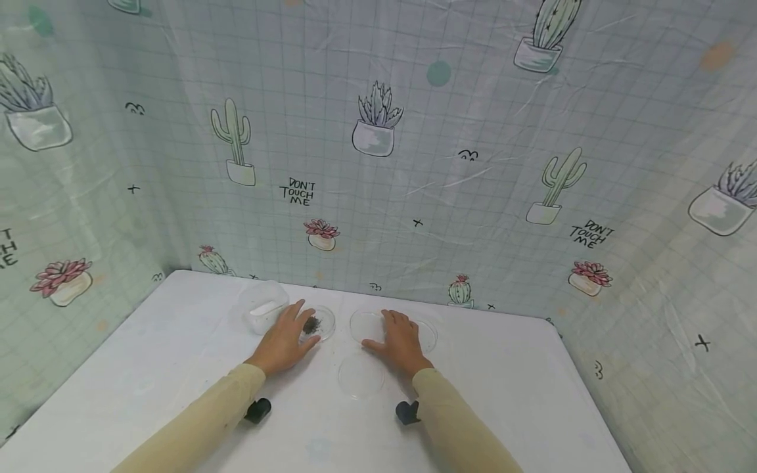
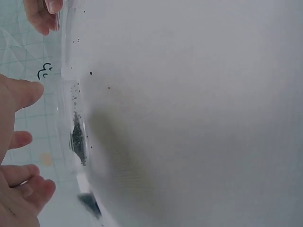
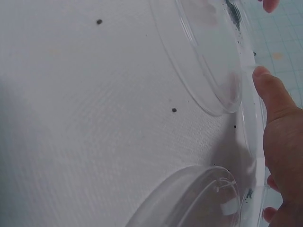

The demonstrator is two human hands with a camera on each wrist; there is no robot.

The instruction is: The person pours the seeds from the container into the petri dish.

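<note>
My left hand (image 1: pixel 286 341) is spread over the left side of a clear petri dish (image 1: pixel 325 318) holding a small heap of dark granules (image 1: pixel 311 324). In the left wrist view, its fingers are apart and loosely bent, beside the granules (image 2: pixel 77 139) seen edge-on. My right hand (image 1: pixel 402 341) lies with thumb out between two clear dishes, a left one (image 1: pixel 357 325) and a right one (image 1: pixel 430 335), partly hiding both. The right wrist view shows its thumb (image 3: pixel 274 94) extended by a rim; whether it touches cannot be told. Nearer me lies another clear round dish (image 1: pixel 361 376).
A translucent white container (image 1: pixel 263 305) with a white piece inside stands left of the left hand. Stray dark specks (image 3: pixel 174 110) dot the white table (image 1: pixel 503 381). A cactus-print curtain (image 1: pixel 414 197) hangs behind the table and along both sides.
</note>
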